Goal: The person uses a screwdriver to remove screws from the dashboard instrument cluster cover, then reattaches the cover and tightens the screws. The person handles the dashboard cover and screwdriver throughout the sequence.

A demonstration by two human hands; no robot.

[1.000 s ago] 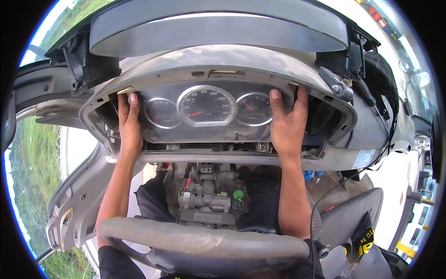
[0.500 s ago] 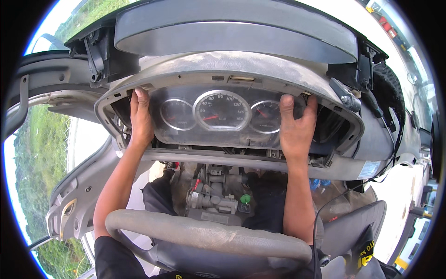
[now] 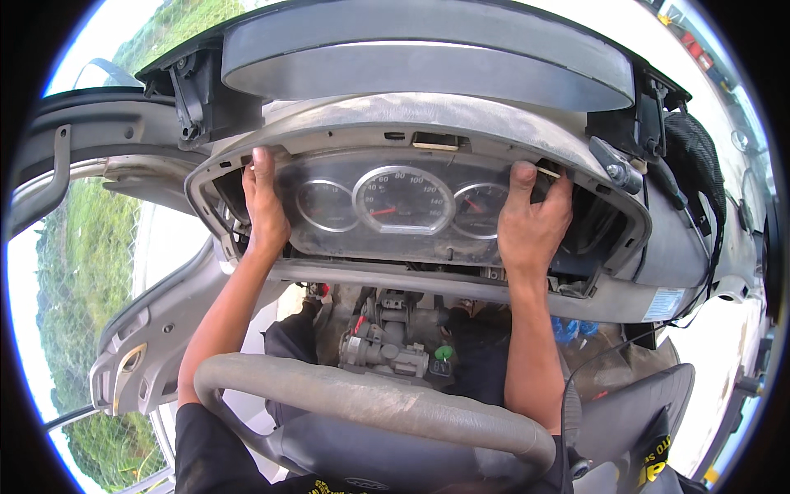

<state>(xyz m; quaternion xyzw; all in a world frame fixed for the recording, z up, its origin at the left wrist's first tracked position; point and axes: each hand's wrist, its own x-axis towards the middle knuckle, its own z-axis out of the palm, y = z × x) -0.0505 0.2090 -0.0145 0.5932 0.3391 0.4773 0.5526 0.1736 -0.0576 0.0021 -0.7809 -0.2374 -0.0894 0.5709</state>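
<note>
An instrument cluster (image 3: 403, 206) with round gauges and a dusty clear face sits in the dashboard opening (image 3: 346, 142). My left hand (image 3: 265, 206) grips its left end, thumb on the front and fingers curled behind the edge. At the right end my right hand (image 3: 531, 222) holds it the same way, its thumb beside the right gauge. The fingertips behind the cluster are partly hidden. A thin pale strip (image 3: 548, 172) shows between the right thumb and forefinger. Below the cluster a narrow gap shows dark parts and a bracket.
A large dark curved trim panel (image 3: 428, 74) rests on top of the dashboard. The steering wheel (image 3: 378, 403) is close to my body, between my forearms. Under the dashboard is the bare steering column (image 3: 387, 354), with a green-topped key (image 3: 443, 354). The door (image 3: 136, 354) stands left.
The whole view has shifted slightly, with the dashboard a little further right in the picture. Both hands keep their hold on the cluster's ends.
</note>
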